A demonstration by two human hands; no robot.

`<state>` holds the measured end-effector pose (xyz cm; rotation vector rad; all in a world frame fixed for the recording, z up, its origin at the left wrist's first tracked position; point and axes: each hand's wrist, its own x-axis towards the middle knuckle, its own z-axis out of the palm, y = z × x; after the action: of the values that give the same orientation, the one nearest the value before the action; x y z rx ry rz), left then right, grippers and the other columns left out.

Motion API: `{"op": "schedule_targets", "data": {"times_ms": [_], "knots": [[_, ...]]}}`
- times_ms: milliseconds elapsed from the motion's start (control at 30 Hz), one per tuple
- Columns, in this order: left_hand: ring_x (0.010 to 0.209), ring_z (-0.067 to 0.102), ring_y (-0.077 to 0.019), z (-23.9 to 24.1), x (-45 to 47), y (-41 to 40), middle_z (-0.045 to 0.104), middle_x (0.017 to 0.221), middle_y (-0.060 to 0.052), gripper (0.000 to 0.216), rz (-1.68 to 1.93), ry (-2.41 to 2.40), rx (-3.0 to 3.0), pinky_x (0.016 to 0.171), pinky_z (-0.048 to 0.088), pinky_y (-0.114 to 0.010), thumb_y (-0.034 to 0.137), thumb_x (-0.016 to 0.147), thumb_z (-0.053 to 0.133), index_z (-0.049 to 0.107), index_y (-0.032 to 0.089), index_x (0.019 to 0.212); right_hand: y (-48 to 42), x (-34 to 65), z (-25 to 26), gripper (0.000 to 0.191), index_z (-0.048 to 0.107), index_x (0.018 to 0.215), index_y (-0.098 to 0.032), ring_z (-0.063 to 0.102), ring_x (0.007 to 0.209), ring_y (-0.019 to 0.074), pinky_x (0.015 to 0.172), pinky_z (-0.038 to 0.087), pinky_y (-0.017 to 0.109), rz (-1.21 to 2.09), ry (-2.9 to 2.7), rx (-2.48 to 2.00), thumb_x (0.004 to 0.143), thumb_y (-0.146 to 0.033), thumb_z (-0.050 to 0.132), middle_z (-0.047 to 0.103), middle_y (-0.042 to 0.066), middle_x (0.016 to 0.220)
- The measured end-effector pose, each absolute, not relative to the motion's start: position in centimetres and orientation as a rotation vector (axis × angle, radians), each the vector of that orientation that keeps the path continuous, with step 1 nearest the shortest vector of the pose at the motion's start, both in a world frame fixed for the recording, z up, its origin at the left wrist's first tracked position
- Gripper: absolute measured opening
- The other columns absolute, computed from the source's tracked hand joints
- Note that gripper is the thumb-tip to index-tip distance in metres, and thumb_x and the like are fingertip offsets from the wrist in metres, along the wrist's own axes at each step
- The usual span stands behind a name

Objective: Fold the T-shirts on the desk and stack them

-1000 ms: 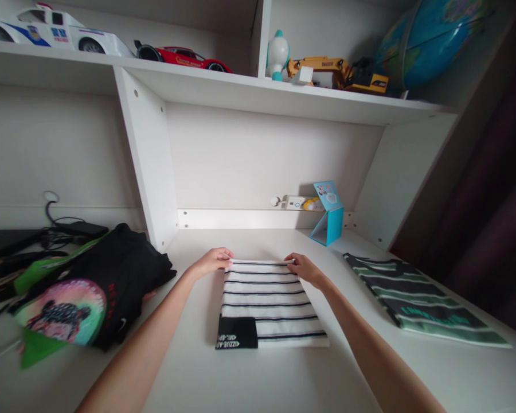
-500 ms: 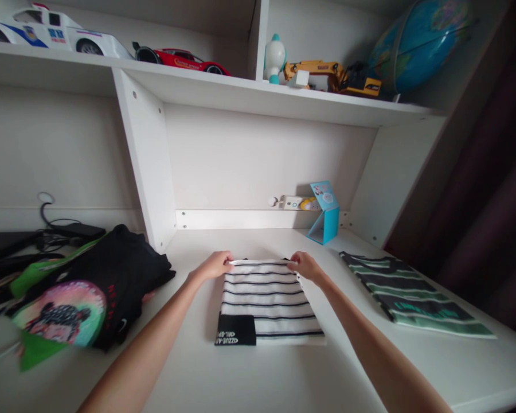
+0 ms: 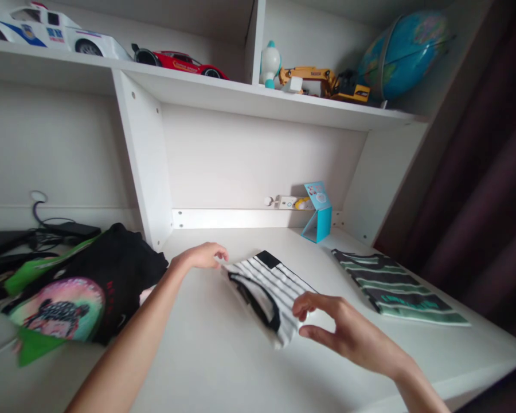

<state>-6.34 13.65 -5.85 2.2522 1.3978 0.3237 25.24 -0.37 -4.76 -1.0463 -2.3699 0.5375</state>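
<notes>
- Two bare hands, neither shown gripping cloth.
- Right hand (image 3: 301,319): thumb and curled fingers well parted, gap unfilled, at the right edge of the striped shirt; contact cannot be told.
- Left hand (image 3: 206,255): fingers loosely bent, slightly parted, just beside the shirt's left corner; touch uncertain.
- White striped shirt (image 3: 286,285): folded, lying askew on the white desk (image 3: 189,361) between the hands, partly blurred. Turned since half a second ago: black patch (image 3: 269,259) now at the far end, dark-edged opening (image 3: 276,321) nearer the person. Both hands' pinch on the far edge is gone; the bundle appears reoriented, its edges unsquared.
- Green-striped shirt (image 3: 395,281): flat, to the right.
- Black printed shirt (image 3: 124,258): heaped, to the left.
- Blue stand (image 3: 324,223): at the back, near a power strip (image 3: 286,202).
</notes>
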Motion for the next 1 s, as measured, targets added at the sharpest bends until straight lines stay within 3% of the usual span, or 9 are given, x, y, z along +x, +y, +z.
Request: {"op": "schedule_targets", "data": {"times_ms": [167,300,433,533,600,700,833,900,1000], "knots": [[0.094,0.058,-0.0215,-7.1,-4.4,13.0,0.063,0.107,-0.004,0.035,0.232,1.387,2.286,0.079,0.041,-0.026,0.025,0.071,0.056,0.064,0.026,0.105,3.7,26.6,-9.4,0.031,0.054,0.115,-0.024,0.049,0.113,0.0185,0.096,0.038,0.032,0.378,-2.34,-1.262,0.089,-0.033,0.04,0.055,0.004,0.121],[0.089,0.059,-0.023,-8.2,-1.5,11.6,0.065,0.102,-0.003,0.033,0.19,1.263,2.276,0.079,0.042,-0.028,0.036,0.068,0.061,0.066,0.028,0.099,6.0,27.5,-13.2,0.04,0.051,0.125,-0.021,0.041,0.122,0.0218,0.103,0.031,0.037,0.32,-2.463,-1.359,0.088,-0.031,0.04,0.05,0.007,0.129],[0.105,0.051,-0.0302,-10.5,0.4,11.2,0.062,0.108,-0.007,0.028,0.16,1.354,2.355,0.091,0.036,-0.043,0.027,0.069,0.059,0.067,0.028,0.096,3.4,25.9,-14.6,0.039,0.051,0.124,-0.019,0.047,0.115,0.0241,0.097,0.038,0.038,0.139,-2.39,-1.543,0.088,-0.026,0.038,0.052,0.008,0.126],[0.123,0.033,-0.0356,-11.5,1.1,11.2,0.049,0.127,-0.011,0.038,0.127,1.51,2.48,0.094,0.02,-0.064,0.014,0.075,0.05,0.062,0.029,0.107,-0.3,22.8,-14.4,0.04,0.053,0.123,-0.019,0.05,0.107,0.0306,0.083,0.048,0.041,-0.003,-2.36,-1.734,0.085,-0.027,0.043,0.055,0.012,0.12],[0.127,0.025,-0.0363,-11.4,1.4,11.1,0.041,0.134,-0.013,0.043,0.16,1.557,2.567,0.092,0.011,-0.07,0.009,0.075,0.046,0.059,0.028,0.111,-2.6,20.8,-13.7,0.041,0.054,0.122,-0.023,0.053,0.103,0.0333,0.074,0.051,0.041,0.074,-2.46,-1.689,0.082,-0.032,0.049,0.058,0.013,0.114],[0.125,0.031,-0.0342,-10.3,1.4,10.6,0.043,0.133,-0.013,0.042,0.203,1.504,2.601,0.094,0.008,-0.07,0.01,0.079,0.04,0.057,0.026,0.113,-3.8,19.4,-11.9,0.038,0.053,0.121,-0.03,0.057,0.097,0.0257,0.076,0.052,0.035,0.357,-2.559,-1.321,0.084,-0.034,0.046,0.061,0.008,0.109],[0.13,0.023,-0.0327,-9.8,1.4,10.1,0.03,0.141,-0.015,0.043,0.126,1.456,2.445,0.097,0.017,-0.064,0.032,0.089,0.031,0.041,0.023,0.13,-0.4,20.3,-11.3,0.047,0.041,0.133,-0.025,0.031,0.128,0.0272,0.102,0.032,0.044,0.239,-2.401,-1.411,0.089,-0.04,0.037,0.035,0.008,0.14],[0.133,0.013,-0.0342,-11.1,1.3,10.2,0.019,0.145,-0.016,0.054,0.109,1.472,2.386,0.097,0.019,-0.064,0.045,0.089,0.029,0.029,0.022,0.137,1.9,21.1,-12.3,0.055,0.031,0.139,-0.024,0.013,0.134,0.0298,0.105,0.022,0.05,0.237,-2.404,-1.575,0.089,-0.048,0.035,0.02,0.009,0.146],[0.134,0.011,-0.0313,-14.0,1.3,11.1,0.017,0.146,-0.014,0.062,0.217,1.473,2.397,0.101,0.014,-0.06,0.054,0.088,0.025,0.019,0.023,0.141,4.0,21.6,-14.0,0.062,0.021,0.141,-0.026,0.01,0.134,0.0297,0.104,0.019,0.052,0.33,-2.45,-1.7,0.088,-0.058,0.028,0.015,0.009,0.147]]}}
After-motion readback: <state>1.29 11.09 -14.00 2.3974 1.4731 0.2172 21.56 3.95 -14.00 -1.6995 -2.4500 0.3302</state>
